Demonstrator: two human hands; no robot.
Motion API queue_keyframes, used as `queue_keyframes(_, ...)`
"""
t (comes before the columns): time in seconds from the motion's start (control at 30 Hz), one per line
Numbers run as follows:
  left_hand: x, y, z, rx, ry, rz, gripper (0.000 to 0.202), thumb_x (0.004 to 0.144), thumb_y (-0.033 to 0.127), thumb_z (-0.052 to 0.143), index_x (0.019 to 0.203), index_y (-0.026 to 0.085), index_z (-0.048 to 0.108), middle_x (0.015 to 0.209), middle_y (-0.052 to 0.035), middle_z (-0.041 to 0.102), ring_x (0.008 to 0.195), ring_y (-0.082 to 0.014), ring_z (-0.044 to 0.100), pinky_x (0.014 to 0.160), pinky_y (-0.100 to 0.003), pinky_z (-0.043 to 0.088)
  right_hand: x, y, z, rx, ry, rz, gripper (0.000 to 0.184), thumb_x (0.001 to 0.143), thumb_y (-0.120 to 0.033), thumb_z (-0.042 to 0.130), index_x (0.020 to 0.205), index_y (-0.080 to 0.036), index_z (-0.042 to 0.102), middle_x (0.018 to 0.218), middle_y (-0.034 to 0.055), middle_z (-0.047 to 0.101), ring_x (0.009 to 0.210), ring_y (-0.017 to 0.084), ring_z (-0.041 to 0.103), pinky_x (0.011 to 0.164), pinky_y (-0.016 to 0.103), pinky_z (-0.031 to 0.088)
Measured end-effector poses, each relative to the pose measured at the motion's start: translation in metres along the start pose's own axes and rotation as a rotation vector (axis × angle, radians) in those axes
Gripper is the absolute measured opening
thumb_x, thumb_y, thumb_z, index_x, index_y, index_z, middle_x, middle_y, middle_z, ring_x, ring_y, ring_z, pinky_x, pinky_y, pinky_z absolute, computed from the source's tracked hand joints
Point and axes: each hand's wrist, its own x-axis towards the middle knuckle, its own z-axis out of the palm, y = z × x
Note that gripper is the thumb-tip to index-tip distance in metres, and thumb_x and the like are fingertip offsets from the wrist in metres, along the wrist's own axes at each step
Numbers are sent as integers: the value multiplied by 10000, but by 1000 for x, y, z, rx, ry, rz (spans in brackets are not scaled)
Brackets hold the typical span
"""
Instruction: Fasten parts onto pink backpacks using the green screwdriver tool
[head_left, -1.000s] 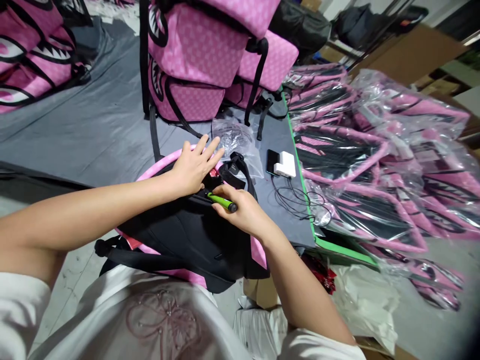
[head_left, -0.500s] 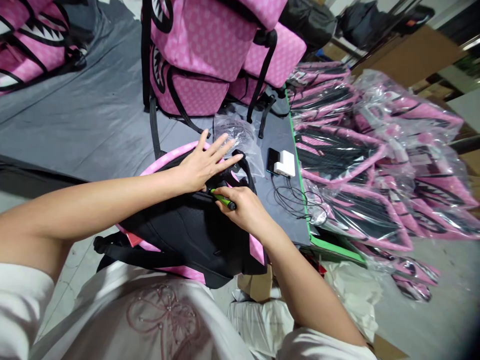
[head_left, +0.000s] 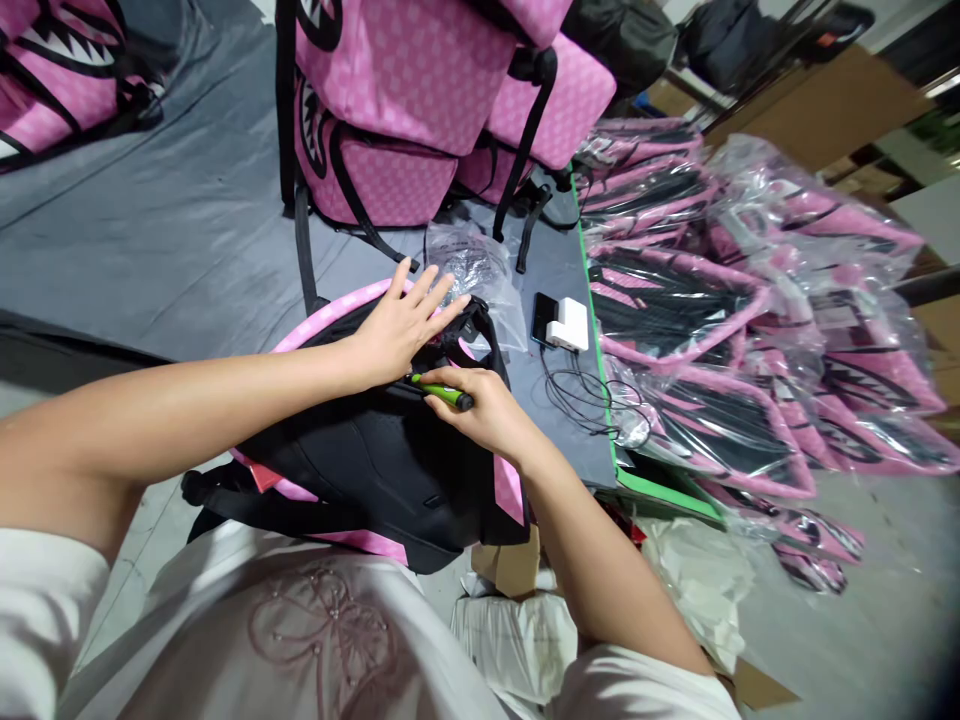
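Note:
A pink and black backpack (head_left: 375, 470) lies back-side up at the near edge of the grey table (head_left: 187, 250), partly over my lap. My left hand (head_left: 401, 325) rests flat on its top with the fingers spread, near the black carry handle (head_left: 480, 330). My right hand (head_left: 484, 405) is closed on a green pen-like tool (head_left: 444, 394), whose tip points at the bag just under my left palm.
Pink shark-mouth backpacks (head_left: 420, 100) are stacked at the back of the table, more at the far left (head_left: 52, 70). A clear plastic bag (head_left: 480, 275), a phone with a white charger (head_left: 564, 325) and cables lie to the right. Bagged backpacks (head_left: 750, 330) pile beyond the green edge.
My left fingers have drawn slightly together on the bag's top. The right hand and green tool have stayed almost in place. The view has shifted slightly.

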Motion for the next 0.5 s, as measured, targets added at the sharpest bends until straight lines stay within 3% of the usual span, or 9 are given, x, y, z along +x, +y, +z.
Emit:
queue_keyframes(0.1, 2, 5, -3, 14, -35, -107, 1015, 820, 401, 729, 1617, 174, 142, 1691, -166, 120, 1537, -402, 121, 1202, -662, 121, 4, -2, 1, -146, -35, 5, 250, 857, -162, 662, 1090, -199, 745, 972, 69, 784, 854, 212, 730, 808, 315, 527)
queue_keyframes(0.23, 4, 5, -8, 15, -88, -131, 893, 874, 343, 642, 1616, 222, 162, 1693, -138, 141, 1463, -398, 290, 1142, -606, 271, 5, -2, 4, -182, -36, -39, 249, 867, -161, 656, 1098, -202, 741, 989, 73, 784, 864, 210, 727, 822, 310, 522)
queue_keyframes(0.33, 4, 2, -7, 13, -89, -105, 901, 866, 354, 648, 1614, 202, 170, 1689, -143, 155, 1427, -393, 327, 1140, -585, 274, 6, -2, 5, -156, -9, -76, 269, 867, -141, 651, 1117, -199, 733, 1028, 77, 783, 914, 213, 729, 867, 317, 517)
queue_keyframes(0.5, 1, 0, -3, -12, -42, -109, 954, 826, 352, 688, 1613, 196, 172, 1688, -145, 151, 1446, -396, 289, 1169, -571, 223, 9, -11, 1, -252, -89, -54, 241, 868, -140, 639, 1077, -200, 744, 1000, 85, 789, 882, 234, 732, 825, 333, 510)
